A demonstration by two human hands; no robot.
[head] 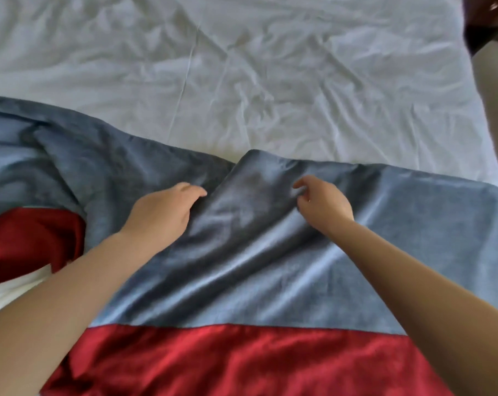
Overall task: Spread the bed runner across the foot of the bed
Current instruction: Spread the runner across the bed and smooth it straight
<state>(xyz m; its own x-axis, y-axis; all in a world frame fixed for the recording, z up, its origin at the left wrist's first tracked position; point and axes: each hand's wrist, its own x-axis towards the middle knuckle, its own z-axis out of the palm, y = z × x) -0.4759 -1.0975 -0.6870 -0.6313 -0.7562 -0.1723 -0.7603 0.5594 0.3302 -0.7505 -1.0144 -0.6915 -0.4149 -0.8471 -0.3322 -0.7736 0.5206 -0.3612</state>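
Pinching a small tuck of cloth between thumb and fingertips, the right hand (323, 202) holds the blue-grey plush bed runner (270, 267) just right of a raised fold at its middle. The left hand (165, 211) sits on the other side of that fold. Its fingers curl down into a crease and appear to gather the cloth, so both grips seem clamped on the runner. Both bare forearms reach in from the near edge.

Along the near side of the runner runs a shiny red satin band (242, 364). A second patch of red satin (27, 241) shows at the runner's left part, where the cloth is turned over and bunched. Beyond the runner's far edge lies the bed (413, 95), covered in a wrinkled white cotton sheet (242, 67). Past the runner's right end, at the far corner, stands a dark wooden piece of furniture (484, 27), too blurred to name.

As a judgement, the task is partly done. The runner already lies across the bed, and its right end looks flat and reaches the mattress edge. The middle ridge and diagonal wrinkles need pulling out, and the rumpled left part needs unfolding and straightening.

Counted: one runner, two hands, two visible red satin areas, one sheet, one piece of furniture.
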